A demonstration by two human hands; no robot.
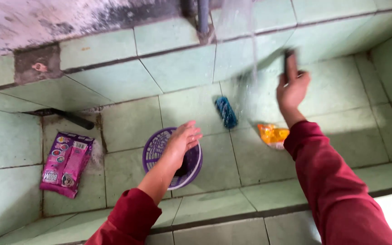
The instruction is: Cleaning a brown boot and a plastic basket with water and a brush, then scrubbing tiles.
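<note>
Head view: left hand (184, 138), fingers loosely spread, rests on purple basket (153, 147) mid-floor, steadying it. Right hand (292, 88), fingers wrapped round a dark utensil (289, 63), holds it under falling water (252, 41) near back wall. Blue scrubber (226, 112), orange packet (272, 134) between; pink sachets (66, 163) at left edge.

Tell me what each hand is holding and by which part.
The right hand grips a dark, blurred object by its lower end; what it is cannot be told. The left hand rests on the rim of the purple basket, fingers open, not gripping.
</note>
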